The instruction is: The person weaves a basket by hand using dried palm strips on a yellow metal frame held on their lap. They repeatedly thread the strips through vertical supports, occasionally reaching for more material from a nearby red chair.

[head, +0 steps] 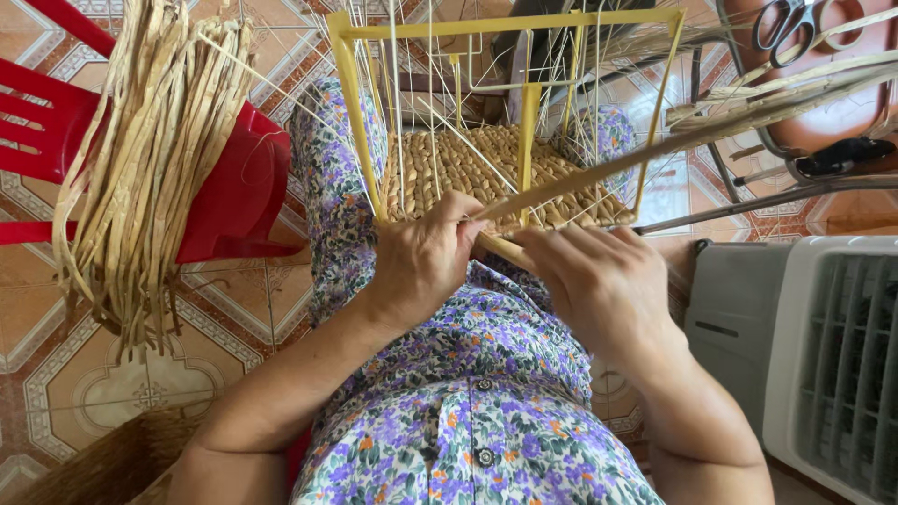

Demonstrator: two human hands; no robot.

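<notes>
A yellow wire frame [354, 93] rests on my lap with a woven straw base [449, 164] inside it. My left hand [426, 257] pinches the near edge of the weave, fingers closed on a straw strand. My right hand [599, 281] grips a long flat straw strand [655, 150] that runs up and to the right across the frame. The two hands meet at the frame's near rail, almost touching. Thin pale upright strands [398, 93] rise from the woven base.
A bundle of dried straw strips [154, 159] hangs over a red plastic chair [234, 187] at my left. A grey and white fan unit [823, 355] stands at the right. Scissors [790, 23] lie on a brown stool at the top right. The floor is patterned tile [103, 374].
</notes>
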